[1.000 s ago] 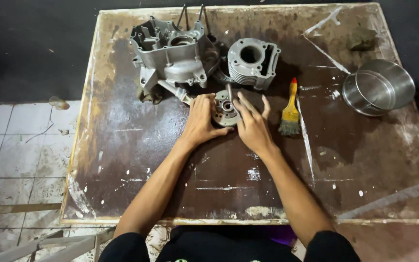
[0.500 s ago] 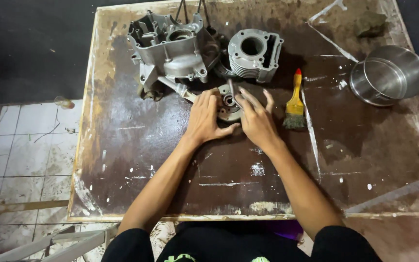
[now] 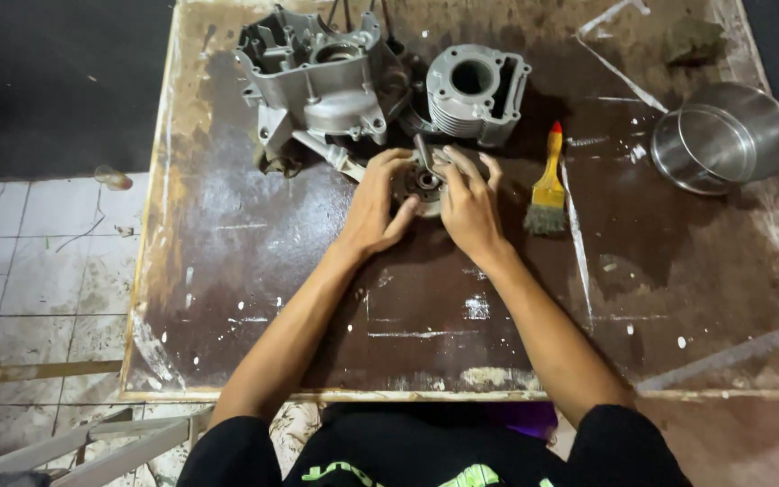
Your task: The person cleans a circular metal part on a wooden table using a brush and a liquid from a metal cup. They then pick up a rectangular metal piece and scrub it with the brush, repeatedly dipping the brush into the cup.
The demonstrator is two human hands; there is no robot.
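Gripping round metal engine part [image 3: 424, 185] between left hand [image 3: 374, 206] and right hand [image 3: 468, 206], both hands closed on it.

left hand [image 3: 377, 206], right hand [image 3: 467, 204], both curled inward

Your table [image 3: 254, 271] is worn wood, dark-stained, rough and paint-flecked. The crankcase [image 3: 317, 77] and finned cylinder [image 3: 475, 95] are matt grey cast metal. The pan [image 3: 723, 135] is glossy steel. The brush [image 3: 547, 185] has a yellow handle, red-tipped, and coarse dirty bristles.
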